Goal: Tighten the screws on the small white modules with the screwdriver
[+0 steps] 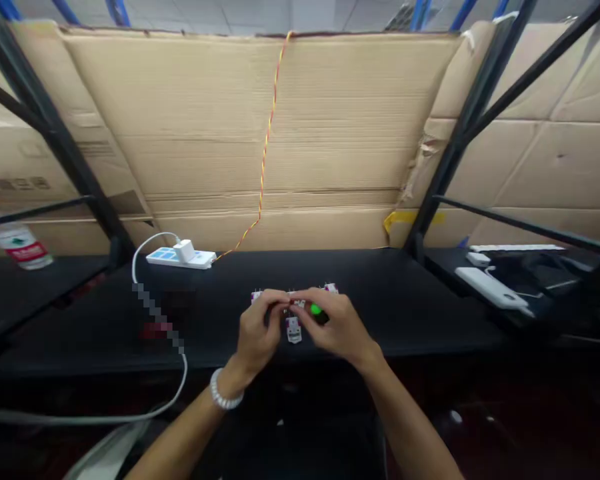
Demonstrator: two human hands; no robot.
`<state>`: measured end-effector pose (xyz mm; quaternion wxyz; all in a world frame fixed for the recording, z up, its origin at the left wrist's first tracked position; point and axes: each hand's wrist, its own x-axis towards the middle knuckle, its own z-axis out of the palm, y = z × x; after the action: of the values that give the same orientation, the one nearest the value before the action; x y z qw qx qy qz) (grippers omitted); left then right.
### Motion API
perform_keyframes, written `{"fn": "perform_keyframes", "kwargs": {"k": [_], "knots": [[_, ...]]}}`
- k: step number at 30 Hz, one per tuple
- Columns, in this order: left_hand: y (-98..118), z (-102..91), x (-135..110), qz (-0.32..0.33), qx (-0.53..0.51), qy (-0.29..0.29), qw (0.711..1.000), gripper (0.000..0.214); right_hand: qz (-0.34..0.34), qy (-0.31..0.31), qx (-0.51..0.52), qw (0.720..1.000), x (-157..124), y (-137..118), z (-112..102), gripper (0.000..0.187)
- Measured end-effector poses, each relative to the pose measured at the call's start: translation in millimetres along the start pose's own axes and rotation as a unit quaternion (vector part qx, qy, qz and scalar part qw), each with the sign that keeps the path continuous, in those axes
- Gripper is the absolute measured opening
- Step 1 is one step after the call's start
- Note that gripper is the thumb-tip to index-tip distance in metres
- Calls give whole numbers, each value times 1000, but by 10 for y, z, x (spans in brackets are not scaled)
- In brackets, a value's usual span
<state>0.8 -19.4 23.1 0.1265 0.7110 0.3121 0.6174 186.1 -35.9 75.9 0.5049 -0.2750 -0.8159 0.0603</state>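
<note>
Over the middle of the black table, my left hand [261,327] and my right hand [339,325] meet fingertip to fingertip. Both are closed in a pinch on a small white part [299,303] with some red on it, mostly covered by the fingers. A bright green piece [315,309] shows under my right hand's fingers; whether it is held or lies on the table I cannot tell. Just below the fingertips lies a small white and purple module [293,330]. Similar modules sit behind the hands, one at the left [256,295] and another at the right [331,288].
A white power strip [181,257] with a plugged-in adapter stands at the back left, its cable [184,373] running over the front edge. Cardboard [260,133] walls the back, between dark metal posts [460,133]. A bottle [20,240] stands far left; another power strip [493,288] lies right.
</note>
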Motion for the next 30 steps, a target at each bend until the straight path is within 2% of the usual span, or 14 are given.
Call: {"fn": "perform_keyframes", "kwargs": {"k": [5, 8, 11, 14, 18, 25, 30], "knots": [[54, -46, 46, -16, -24, -39, 999, 16, -7, -6, -20, 1000, -7, 50, -5, 18], [83, -70, 110, -81, -81, -74, 991, 15, 6, -11, -25, 1000, -10, 69, -25, 16], [97, -82, 181, -168, -161, -91, 968, 12, 11, -20, -22, 999, -14, 80, -36, 15], [101, -98, 231, -215, -193, -96, 952, 16, 21, -42, -34, 998, -20, 87, -38, 15], [97, -140, 268, -241, -197, -121, 943, 16, 45, -76, -54, 995, -24, 90, -64, 11], [10, -219, 310, -289, -232, -217, 903, 29, 59, -116, -41, 991, -30, 97, -129, 8], [-64, -247, 321, -269, -217, -244, 906, 28, 63, -131, -37, 989, -32, 112, -119, 8]]}}
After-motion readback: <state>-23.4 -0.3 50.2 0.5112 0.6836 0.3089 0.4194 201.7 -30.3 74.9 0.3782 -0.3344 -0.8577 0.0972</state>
